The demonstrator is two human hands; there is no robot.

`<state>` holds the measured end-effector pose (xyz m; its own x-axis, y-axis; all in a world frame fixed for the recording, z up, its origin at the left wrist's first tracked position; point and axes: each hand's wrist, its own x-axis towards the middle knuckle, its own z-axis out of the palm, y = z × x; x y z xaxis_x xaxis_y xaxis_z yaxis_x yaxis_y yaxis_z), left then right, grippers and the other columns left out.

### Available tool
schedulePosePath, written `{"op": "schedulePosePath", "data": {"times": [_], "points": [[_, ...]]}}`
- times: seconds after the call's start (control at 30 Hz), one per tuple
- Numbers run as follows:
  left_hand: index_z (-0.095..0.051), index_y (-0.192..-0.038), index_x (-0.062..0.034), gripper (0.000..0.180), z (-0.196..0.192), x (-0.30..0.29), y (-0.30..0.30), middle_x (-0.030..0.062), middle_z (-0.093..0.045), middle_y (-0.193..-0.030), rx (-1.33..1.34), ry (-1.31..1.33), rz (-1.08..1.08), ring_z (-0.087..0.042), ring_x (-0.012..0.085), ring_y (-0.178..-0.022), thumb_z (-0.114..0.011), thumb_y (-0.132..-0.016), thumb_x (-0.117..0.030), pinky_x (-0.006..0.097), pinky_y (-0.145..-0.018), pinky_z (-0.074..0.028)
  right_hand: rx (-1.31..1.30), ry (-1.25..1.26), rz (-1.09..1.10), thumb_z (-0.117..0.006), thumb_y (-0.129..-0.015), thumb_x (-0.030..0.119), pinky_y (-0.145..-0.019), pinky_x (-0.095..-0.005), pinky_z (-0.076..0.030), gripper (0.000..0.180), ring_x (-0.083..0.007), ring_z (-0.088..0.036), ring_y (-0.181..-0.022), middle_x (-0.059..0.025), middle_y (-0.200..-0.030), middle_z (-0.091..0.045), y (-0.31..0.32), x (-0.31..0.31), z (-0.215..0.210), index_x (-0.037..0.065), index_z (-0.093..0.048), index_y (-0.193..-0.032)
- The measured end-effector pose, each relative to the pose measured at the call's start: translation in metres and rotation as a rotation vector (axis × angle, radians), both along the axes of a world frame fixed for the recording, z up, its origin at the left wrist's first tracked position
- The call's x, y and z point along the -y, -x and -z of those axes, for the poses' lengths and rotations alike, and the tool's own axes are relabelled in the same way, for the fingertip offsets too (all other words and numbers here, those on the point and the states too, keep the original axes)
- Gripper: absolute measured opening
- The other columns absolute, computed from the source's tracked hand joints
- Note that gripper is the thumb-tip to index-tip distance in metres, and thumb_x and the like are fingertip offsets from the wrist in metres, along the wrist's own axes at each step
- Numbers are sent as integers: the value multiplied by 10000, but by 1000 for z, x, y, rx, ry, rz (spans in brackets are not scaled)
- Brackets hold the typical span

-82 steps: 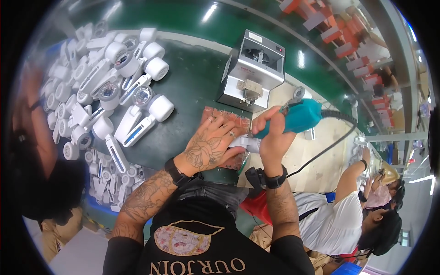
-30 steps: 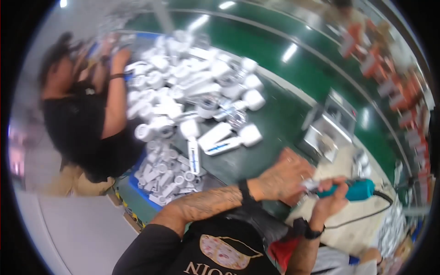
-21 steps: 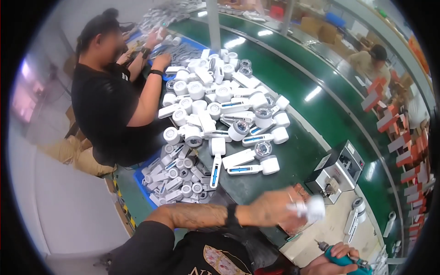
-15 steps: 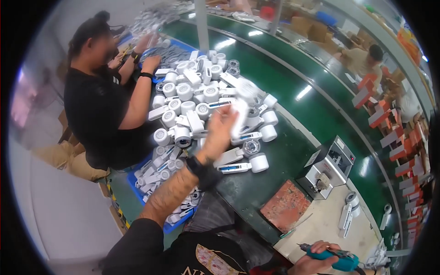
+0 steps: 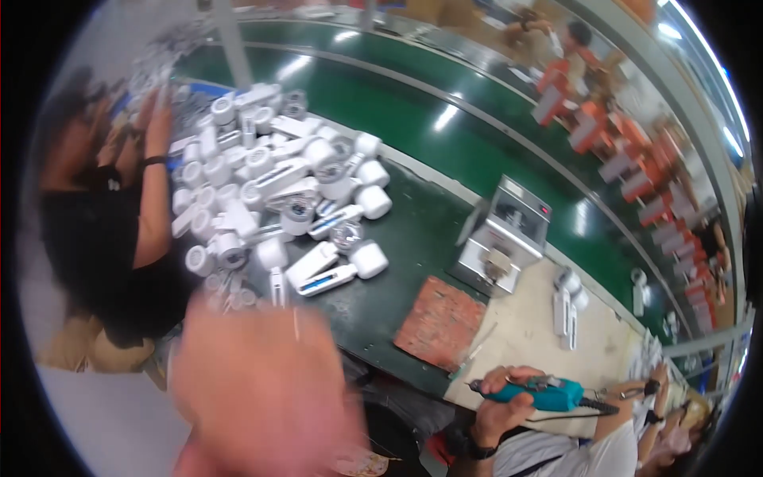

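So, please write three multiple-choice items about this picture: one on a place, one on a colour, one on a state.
1. Where does the red mat lie?
A. right of the white parts
B. on top of the white parts
C. on the floor

2. What colour is the tool in the right hand?
A. yellow
B. teal
C. black

3. How is the right hand?
A. open and flat
B. resting on the mat
C. closed on the tool

Answers: 1 A, the mat lies on the green table, right of the pile. 2 B, the tool body is teal. 3 C, the fingers wrap the tool. The left hand is only a blur near the camera.
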<state>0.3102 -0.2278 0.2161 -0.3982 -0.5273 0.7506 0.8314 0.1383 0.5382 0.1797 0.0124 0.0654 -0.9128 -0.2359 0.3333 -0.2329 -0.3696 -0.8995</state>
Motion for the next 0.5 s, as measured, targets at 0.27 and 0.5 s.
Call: {"op": "schedulePosePath", "data": {"times": [0.27,0.5], "points": [[-718,-919,-14,377,-21,-38,16,93,-693,-1058,-179,233,575,-525,167,-518,-513,-1041,-305,294,-495,-406,20,-17,67,-669,-817,668,-468,-292,-416,697,-173,-505,-497,-51,-607,-474,-1,-17,9,19,-489,-997],[-709,-921,-29,345,-26,-41,12,91,-685,-1073,-199,252,689,-523,152,-525,-538,-1032,-306,257,-489,-372,43,6,71,-705,-813,644,-481,-294,-420,698,-175,-506,-501,-52,-616,-483,-2,-29,8,2,-507,-1002]]}}
